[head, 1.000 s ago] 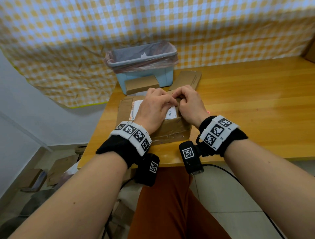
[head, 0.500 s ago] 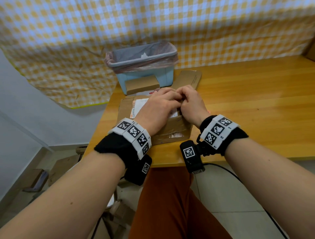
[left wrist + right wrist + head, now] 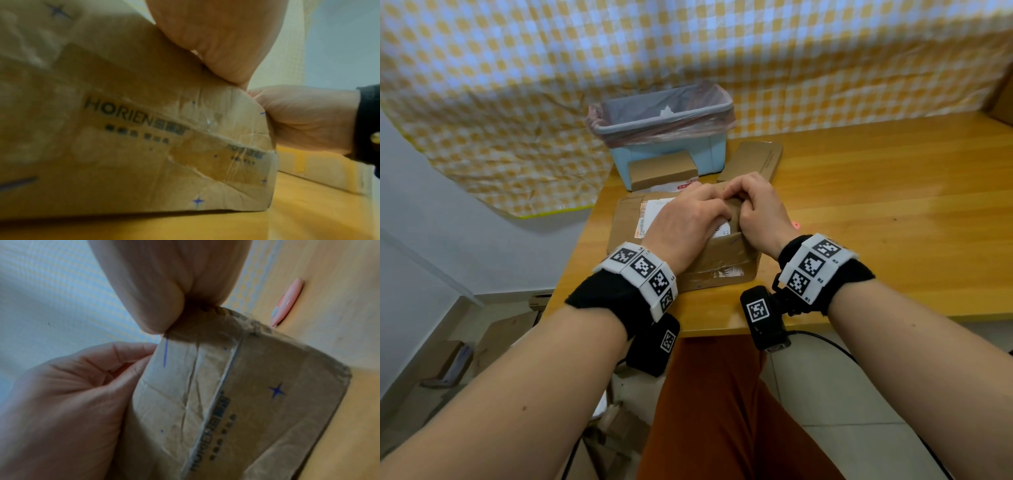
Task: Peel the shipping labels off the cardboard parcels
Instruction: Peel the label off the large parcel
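- The box [image 3: 726, 263] is kept at the near edge of the table [image 3: 876, 192], its label [image 3: 654, 212] mostly still stuck on top.
- Since a second ago, the left hand [image 3: 685, 222] has been slid further over the label; its fingers are curled, but a grip cannot be told.
- The right hand [image 3: 760, 209] is still curled at the box's right edge.
- Peeling is judged barely begun.

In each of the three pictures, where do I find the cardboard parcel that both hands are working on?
Head: the cardboard parcel lies centre, at the table's near edge, mostly under both hands.
Left wrist: it fills the left and centre, side face with dark printed lettering.
Right wrist: it runs from centre to the lower right.
Shared landmark: the small blue star printed on the cardboard; too small to see in the head view.
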